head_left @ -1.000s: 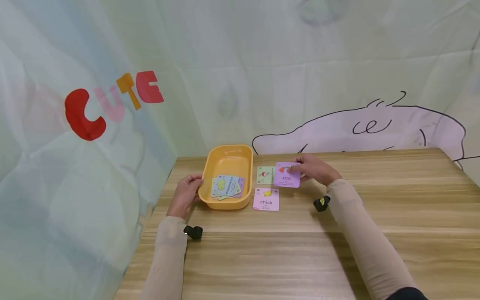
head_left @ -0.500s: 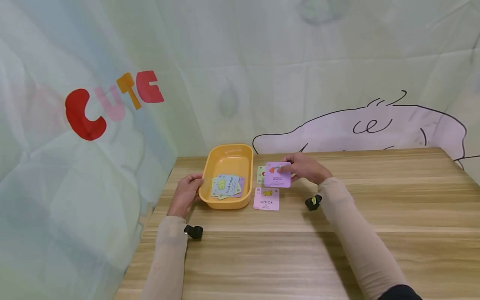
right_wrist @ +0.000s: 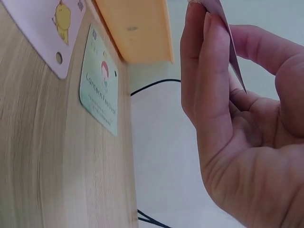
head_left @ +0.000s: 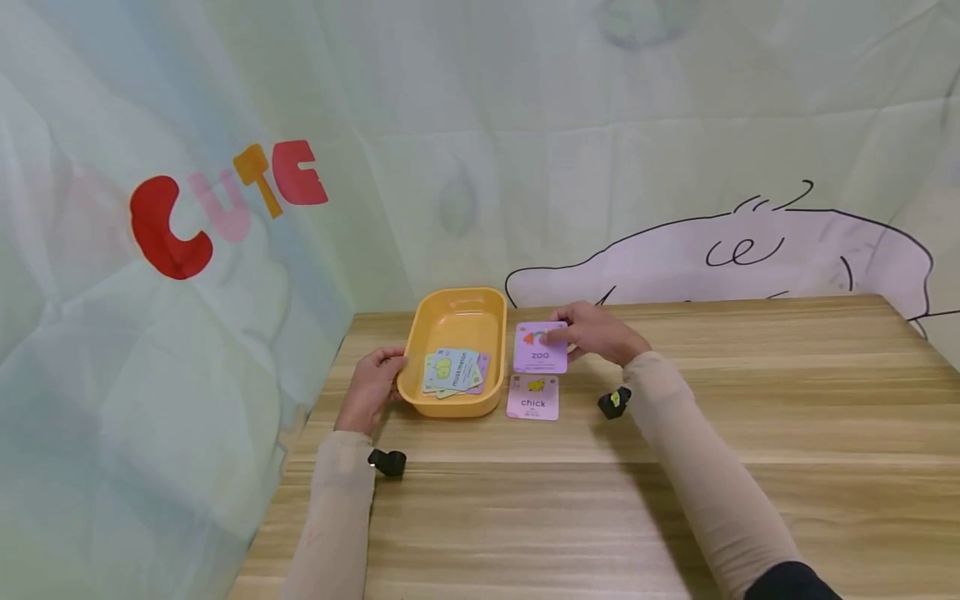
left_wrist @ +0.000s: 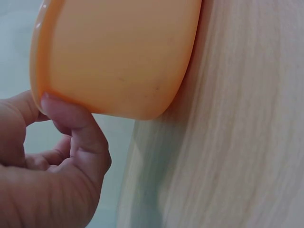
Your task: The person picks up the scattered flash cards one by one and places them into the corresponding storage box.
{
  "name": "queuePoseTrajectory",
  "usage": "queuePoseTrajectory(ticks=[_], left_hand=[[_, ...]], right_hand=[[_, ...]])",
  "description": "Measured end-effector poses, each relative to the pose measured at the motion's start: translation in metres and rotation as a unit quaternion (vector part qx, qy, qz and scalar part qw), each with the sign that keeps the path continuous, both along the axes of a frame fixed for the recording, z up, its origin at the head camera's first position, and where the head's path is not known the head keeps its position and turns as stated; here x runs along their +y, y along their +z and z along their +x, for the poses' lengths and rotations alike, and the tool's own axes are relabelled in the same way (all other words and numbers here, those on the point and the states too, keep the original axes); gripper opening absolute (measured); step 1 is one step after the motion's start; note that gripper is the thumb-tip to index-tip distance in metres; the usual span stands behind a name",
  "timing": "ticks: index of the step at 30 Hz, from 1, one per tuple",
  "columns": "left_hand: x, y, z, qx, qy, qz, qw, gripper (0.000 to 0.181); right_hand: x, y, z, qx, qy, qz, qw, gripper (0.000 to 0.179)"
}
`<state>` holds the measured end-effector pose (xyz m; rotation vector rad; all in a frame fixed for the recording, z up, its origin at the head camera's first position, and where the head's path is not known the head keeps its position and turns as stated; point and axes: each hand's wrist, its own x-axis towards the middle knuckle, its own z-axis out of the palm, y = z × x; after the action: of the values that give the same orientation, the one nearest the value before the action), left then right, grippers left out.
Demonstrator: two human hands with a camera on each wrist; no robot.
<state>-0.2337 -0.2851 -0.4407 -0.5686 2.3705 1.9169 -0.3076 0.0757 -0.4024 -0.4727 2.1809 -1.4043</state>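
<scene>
My left hand [head_left: 370,390] pinches the left rim of a yellow plastic tray [head_left: 492,350], thumb on one side of the wall and fingers on the other in the left wrist view. Several cards lie in the tray, a blue muskmelon card [head_left: 454,370] on top. Between thumb and fingers, my right hand [head_left: 600,332] holds a purple zoo card [head_left: 540,358], raised above the table in the right wrist view. Below it lies a green Lantern Festival card [right_wrist: 99,83], hidden from the head view. A pink chick card [head_left: 533,403] lies just nearer to me.
The wooden table [head_left: 525,508] ends at the back against a printed cloth backdrop [head_left: 555,167]. Another cloth with coloured letters hangs along the left side. Black wrist cameras stick out from both sleeves.
My right hand has carried the zoo card leftward toward the tray, and it now covers the green card in the head view. The left hand and tray have stayed in place.
</scene>
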Motion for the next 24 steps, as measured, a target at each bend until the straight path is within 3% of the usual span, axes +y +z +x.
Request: queuePoseTrajectory(ticks=[24], left_hand=[[-0.001, -0.002, -0.001, 0.001, 0.0, -0.003, 1.0, 0.034]], right_hand=[[-0.029, 0.001, 0.0, 0.014, 0.013, 0.001, 0.9998, 0.023]])
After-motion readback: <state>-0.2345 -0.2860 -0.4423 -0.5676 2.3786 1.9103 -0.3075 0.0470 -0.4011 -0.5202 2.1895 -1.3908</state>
